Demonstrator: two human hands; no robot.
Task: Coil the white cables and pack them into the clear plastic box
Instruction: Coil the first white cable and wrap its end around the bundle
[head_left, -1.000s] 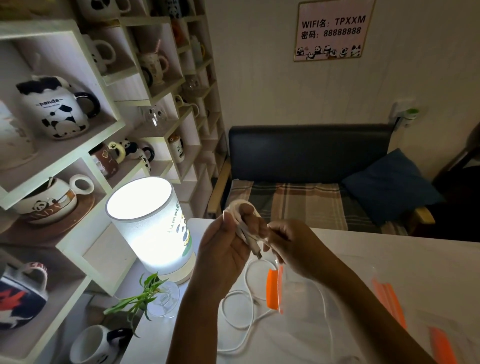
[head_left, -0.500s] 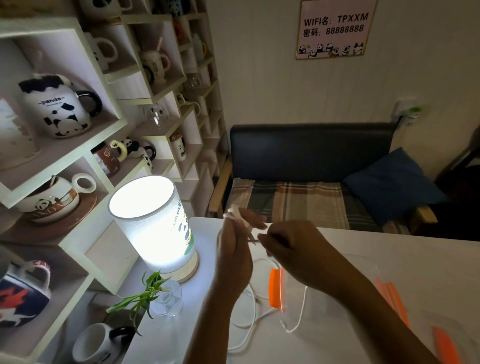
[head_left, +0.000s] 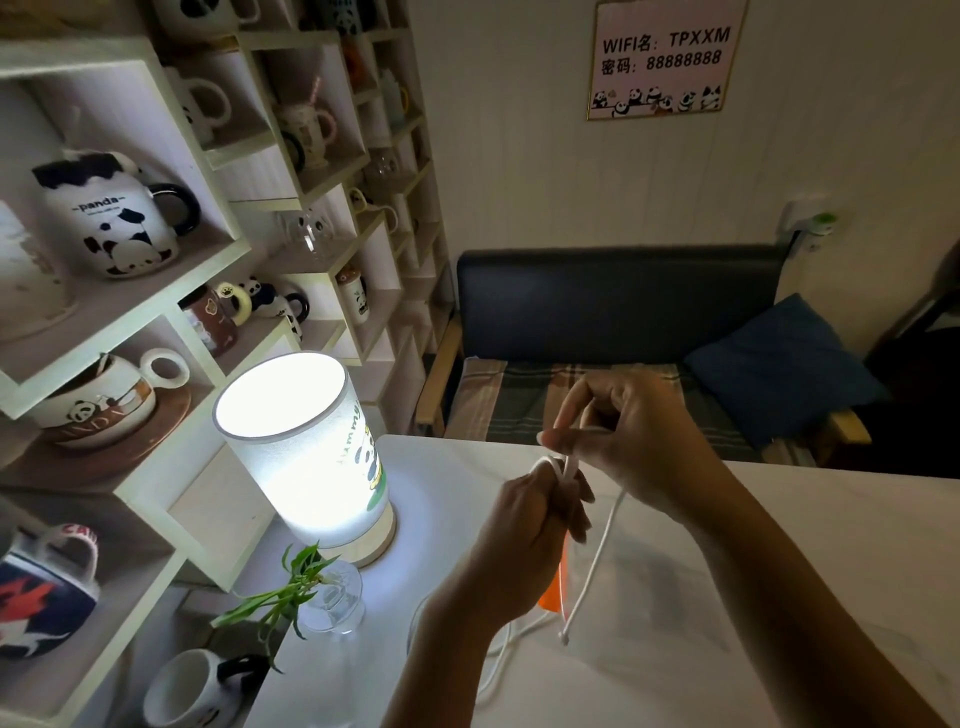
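Note:
My left hand (head_left: 540, 525) is closed around a small coil of white cable (head_left: 597, 561) held above the white table (head_left: 831, 545). My right hand (head_left: 628, 421), just above it and to the right, pinches the same cable between its fingertips. The loose end hangs down with its plug near the table. An orange clip (head_left: 553, 587) of the clear plastic box shows below my left hand; the box itself is mostly hidden behind my arms. Another white cable (head_left: 498, 660) lies on the table under my left wrist.
A lit cylindrical lamp (head_left: 306, 452) stands at the table's left, with a small glass vase of green leaves (head_left: 322, 597) in front. Shelves of panda mugs (head_left: 119, 228) fill the left. A dark sofa (head_left: 623, 306) with a blue cushion (head_left: 784, 358) sits beyond the table.
My right hand has risen and pulled the cable upward, drawing the loose end up off the table. My left hand has dropped slightly, still holding the coil.

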